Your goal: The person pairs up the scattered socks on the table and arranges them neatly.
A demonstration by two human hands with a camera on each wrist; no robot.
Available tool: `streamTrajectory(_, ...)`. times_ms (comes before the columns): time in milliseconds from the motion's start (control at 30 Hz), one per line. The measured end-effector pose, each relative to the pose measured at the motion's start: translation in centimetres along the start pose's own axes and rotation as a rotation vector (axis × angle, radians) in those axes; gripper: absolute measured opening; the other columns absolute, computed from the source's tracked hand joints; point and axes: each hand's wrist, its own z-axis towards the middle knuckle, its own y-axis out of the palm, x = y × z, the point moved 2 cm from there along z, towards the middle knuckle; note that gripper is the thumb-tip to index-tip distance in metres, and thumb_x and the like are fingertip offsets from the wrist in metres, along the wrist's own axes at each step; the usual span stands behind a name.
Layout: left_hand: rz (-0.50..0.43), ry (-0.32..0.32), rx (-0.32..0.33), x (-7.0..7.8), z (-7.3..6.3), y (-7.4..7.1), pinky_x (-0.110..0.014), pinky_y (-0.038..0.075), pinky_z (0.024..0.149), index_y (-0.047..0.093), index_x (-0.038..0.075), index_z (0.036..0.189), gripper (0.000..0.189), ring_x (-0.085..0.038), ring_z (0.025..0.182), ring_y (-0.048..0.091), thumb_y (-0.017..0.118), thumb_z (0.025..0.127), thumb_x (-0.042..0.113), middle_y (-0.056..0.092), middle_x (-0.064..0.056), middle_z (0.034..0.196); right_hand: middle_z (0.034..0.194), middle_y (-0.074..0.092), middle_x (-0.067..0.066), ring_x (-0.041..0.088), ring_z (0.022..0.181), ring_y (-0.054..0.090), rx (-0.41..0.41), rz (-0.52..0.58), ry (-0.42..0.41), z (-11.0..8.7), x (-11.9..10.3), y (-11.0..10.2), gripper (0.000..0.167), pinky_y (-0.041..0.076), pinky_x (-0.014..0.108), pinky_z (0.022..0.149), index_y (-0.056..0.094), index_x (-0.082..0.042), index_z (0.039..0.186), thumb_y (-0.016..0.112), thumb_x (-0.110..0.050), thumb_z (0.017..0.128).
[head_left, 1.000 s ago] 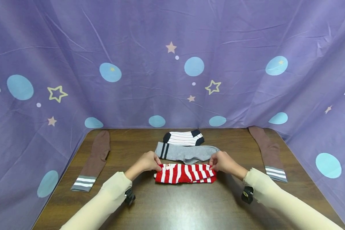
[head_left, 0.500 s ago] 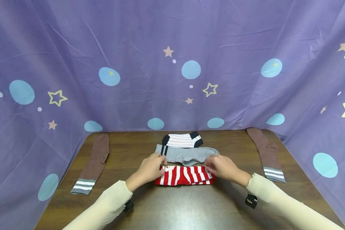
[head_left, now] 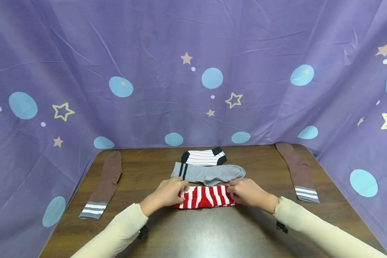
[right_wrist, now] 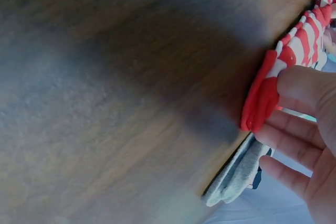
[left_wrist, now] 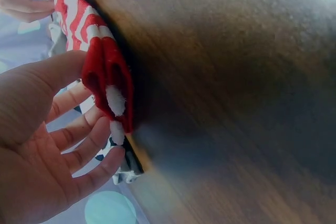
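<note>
A pair of red-and-white striped socks (head_left: 208,197) lies flat, one on the other, at the middle of the table. At its left end, my left hand (head_left: 169,191) holds it between thumb and fingers; the left wrist view shows the thumb on the near side and the fingers behind the red end with white patches. My right hand (head_left: 249,191) grips the other end, its thumb (right_wrist: 296,85) over the red fabric and its fingers behind. Both ends are partly covered by the hands in the head view.
Behind the striped pair lie grey socks (head_left: 209,173) with two black bands, then white-and-black ankle socks (head_left: 203,157). One brown sock (head_left: 107,175) rests at the table's left, another brown sock (head_left: 296,168) at the right. A purple curtain (head_left: 148,118) hangs behind.
Both hands have shifted inward along the striped socks, from pinching the upper corners to covering the ends. The right end now looks more even. The head view has shifted slightly.
</note>
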Motion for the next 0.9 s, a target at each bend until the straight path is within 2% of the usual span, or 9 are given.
streamTrajectory(100, -0.017, -0.025, -0.026, -0.3, 0.2, 0.1, -0.029, 0.039, 0.056, 0.064, 0.017, 0.092, 0.026, -0.012, 0.079, 0.052, 0.084, 0.077, 0.02, 0.056, 0.004, 0.082, 0.072, 0.056, -0.004, 0.009, 0.063, 0.051, -0.006, -0.01, 0.002, 0.3, 0.0, 0.0, 0.015, 0.044, 0.025, 0.054, 0.067, -0.015, 0.078, 0.08, -0.009, 0.076)
streamTrajectory(267, -0.033, -0.049, -0.061, -0.5, 0.5, 0.2, -0.03, 0.04, 0.058, 0.063, 0.019, 0.093, 0.026, -0.011, 0.08, 0.051, 0.084, 0.078, 0.022, 0.054, 0.005, 0.083, 0.07, 0.052, -0.006, 0.008, 0.061, 0.046, -0.057, 0.051, 0.033, 0.7, 0.2, 0.0, 0.017, 0.04, 0.023, 0.052, 0.066, -0.016, 0.075, 0.08, -0.008, 0.076)
streamTrajectory(433, -0.037, -0.042, -0.055, -0.3, 0.4, 0.1, -0.03, 0.04, 0.058, 0.063, 0.017, 0.093, 0.027, -0.012, 0.081, 0.051, 0.085, 0.077, 0.021, 0.053, 0.005, 0.082, 0.071, 0.053, -0.005, 0.009, 0.062, 0.048, -0.099, 0.059, 0.045, 0.8, 0.2, 0.1, 0.016, 0.041, 0.023, 0.052, 0.066, -0.016, 0.076, 0.079, -0.007, 0.076)
streamTrajectory(567, -0.041, -0.031, -0.037, -0.2, 0.5, 0.0, -0.031, 0.04, 0.058, 0.063, 0.016, 0.092, 0.027, -0.013, 0.081, 0.052, 0.084, 0.076, 0.018, 0.054, 0.003, 0.081, 0.072, 0.054, -0.005, 0.009, 0.063, 0.049, -0.098, 0.057, 0.048, 0.8, 0.3, 0.1, 0.016, 0.042, 0.023, 0.053, 0.067, -0.016, 0.079, 0.079, -0.007, 0.075)
streamTrajectory(700, -0.032, -0.033, -0.033, -0.1, 0.5, 0.0, -0.03, 0.04, 0.059, 0.063, 0.015, 0.091, 0.025, -0.014, 0.08, 0.052, 0.083, 0.076, 0.016, 0.053, 0.004, 0.08, 0.077, 0.06, -0.003, 0.011, 0.067, 0.055, -0.093, -0.018, 0.007, 0.7, 0.2, 0.2, 0.012, 0.048, 0.026, 0.056, 0.07, -0.015, 0.084, 0.08, -0.012, 0.078)
streamTrajectory(833, -0.023, -0.056, -0.036, 0.2, 0.4, -0.1, -0.03, 0.04, 0.059, 0.065, 0.016, 0.091, 0.023, -0.013, 0.078, 0.051, 0.083, 0.078, 0.019, 0.054, 0.005, 0.079, 0.087, 0.067, 0.001, 0.015, 0.077, 0.062, -0.1, -0.107, -0.048, 0.6, -0.1, 0.1, 0.014, 0.055, 0.029, 0.067, 0.073, -0.014, 0.092, 0.081, -0.019, 0.082)
streamTrajectory(900, -0.018, -0.06, -0.021, 0.5, 0.5, -0.3, -0.029, 0.04, 0.058, 0.066, 0.016, 0.091, 0.021, -0.011, 0.076, 0.05, 0.082, 0.079, 0.021, 0.054, 0.006, 0.079, 0.088, 0.067, 0.001, 0.016, 0.079, 0.062, -0.075, -0.127, -0.068, 0.5, -0.2, -0.1, 0.014, 0.056, 0.03, 0.069, 0.073, -0.014, 0.092, 0.08, -0.018, 0.082)
